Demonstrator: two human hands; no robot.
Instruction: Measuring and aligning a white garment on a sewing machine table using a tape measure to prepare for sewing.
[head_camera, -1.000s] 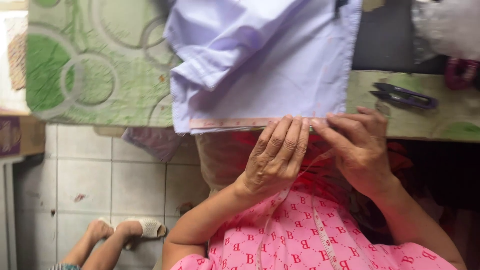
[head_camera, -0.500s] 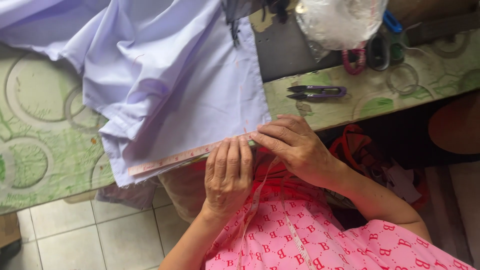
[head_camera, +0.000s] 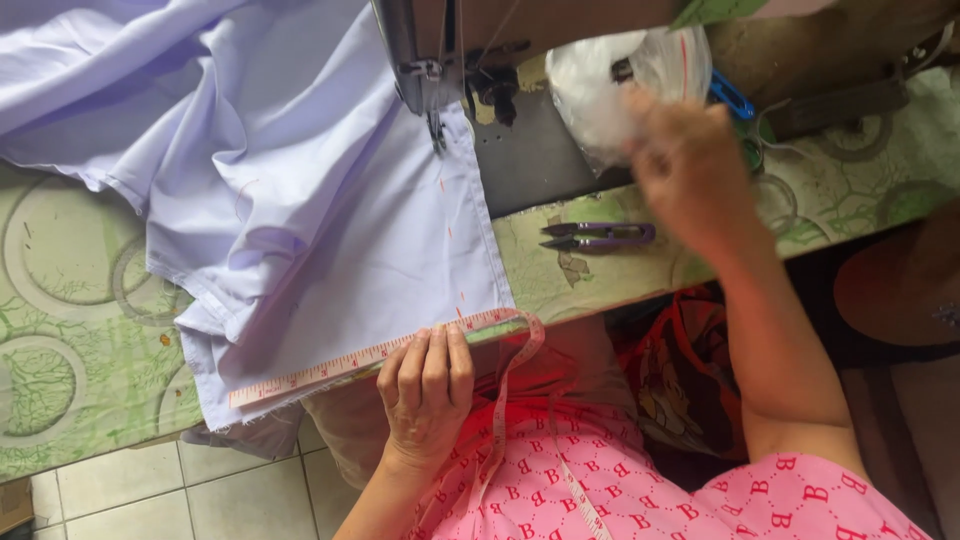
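Note:
A pale lilac garment lies spread over the table, its hem at the near edge. A pink and yellow measuring tape runs along that hem and curls off at its right end. My left hand lies flat on the tape and hem, fingers together, pressing them to the table edge. My right hand is blurred and raised over the right part of the table, close to a clear plastic bag. Whether it holds anything cannot be made out. Purple thread snips lie just left of and below it.
A sewing machine head with its needle stands over the fabric at the top. Blue-handled scissors lie behind the bag. The table has a green patterned cover. White floor tiles show below left.
My right hand has left the tape and lifted up and right toward the plastic bag. My left hand stays on the tape. The view has shifted and now shows the sewing machine.

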